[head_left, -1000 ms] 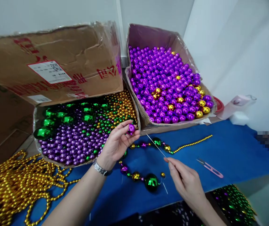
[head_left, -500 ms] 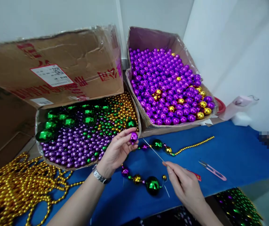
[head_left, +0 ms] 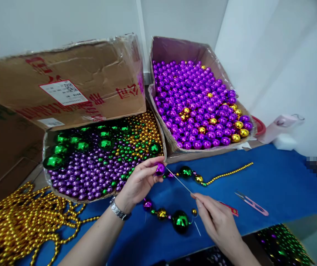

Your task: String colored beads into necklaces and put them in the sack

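Two hands | left hand (head_left: 140, 181) pinches purple bead (head_left: 160, 169) | right hand (head_left: 216, 221) pinches needle (head_left: 179, 180)

The folded brown cardboard box flap (head_left: 64, 85) carries red printed characters, upside down from this view and too distorted to read. A white rectangular shipping label (head_left: 63, 93) stuck on it bears what looks like a QR code and tiny, illegible print. A smaller white sticker (head_left: 50, 122) below is also unreadable.
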Demonstrator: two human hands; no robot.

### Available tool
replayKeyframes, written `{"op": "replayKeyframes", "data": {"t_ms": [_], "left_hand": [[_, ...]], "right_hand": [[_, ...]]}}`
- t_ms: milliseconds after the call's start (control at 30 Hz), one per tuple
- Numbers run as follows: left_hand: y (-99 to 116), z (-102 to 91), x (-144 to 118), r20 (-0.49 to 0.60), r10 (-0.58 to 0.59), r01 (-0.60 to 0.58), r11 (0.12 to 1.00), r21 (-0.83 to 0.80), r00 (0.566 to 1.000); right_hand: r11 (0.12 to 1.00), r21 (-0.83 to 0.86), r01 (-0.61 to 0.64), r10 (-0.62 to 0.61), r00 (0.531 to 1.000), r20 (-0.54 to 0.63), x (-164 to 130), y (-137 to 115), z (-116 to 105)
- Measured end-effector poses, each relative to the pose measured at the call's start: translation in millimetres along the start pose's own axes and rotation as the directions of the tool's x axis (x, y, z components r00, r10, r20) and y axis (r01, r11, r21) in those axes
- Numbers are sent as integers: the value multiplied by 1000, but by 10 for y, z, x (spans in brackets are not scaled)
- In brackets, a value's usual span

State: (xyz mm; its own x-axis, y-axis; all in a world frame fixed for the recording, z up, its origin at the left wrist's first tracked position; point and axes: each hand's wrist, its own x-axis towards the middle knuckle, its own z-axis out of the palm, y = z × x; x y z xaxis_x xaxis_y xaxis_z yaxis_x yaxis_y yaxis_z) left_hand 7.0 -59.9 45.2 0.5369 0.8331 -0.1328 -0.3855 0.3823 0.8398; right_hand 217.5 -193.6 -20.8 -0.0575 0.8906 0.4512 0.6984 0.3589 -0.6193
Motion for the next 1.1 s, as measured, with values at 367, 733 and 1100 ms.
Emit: {"op": "replayKeyframes", "data": {"t_ms": [367,733,1100], "left_hand": [[-1,-5,-1,46,27,-30,996,85,999],[-113,31,-50,38,42,-54,924,380,998],[-252,124,-108,-4,7,-6,950,313,1000]], "right_hand": [[999,-28,22,-21,1000,17,15,-10,-15],[952,-279,126,-139,990,-26,-14,110,31],[922,-359,144,-150,989,10,-29,115,106]]}}
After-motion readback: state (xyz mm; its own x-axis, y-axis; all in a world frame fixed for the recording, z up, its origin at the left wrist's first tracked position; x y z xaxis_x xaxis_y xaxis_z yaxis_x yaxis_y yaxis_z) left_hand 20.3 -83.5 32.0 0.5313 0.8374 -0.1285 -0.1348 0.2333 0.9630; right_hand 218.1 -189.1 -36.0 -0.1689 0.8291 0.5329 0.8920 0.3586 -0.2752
